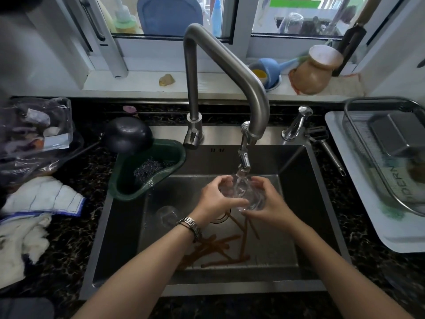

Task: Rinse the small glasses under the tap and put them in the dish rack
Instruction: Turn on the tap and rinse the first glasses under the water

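Note:
A small clear glass is held under the running tap, water streaming into it. My left hand wraps its left side and my right hand grips its right side and bottom. Another small glass lies on the floor of the steel sink, left of my left wrist. The wire dish rack stands on a white tray at the right, holding a metal container.
Several brown chopsticks lie on the sink floor under my arms. A green corner strainer with a scourer hangs at the sink's left, a black ladle above it. Cloths and a plastic bag sit on the left counter.

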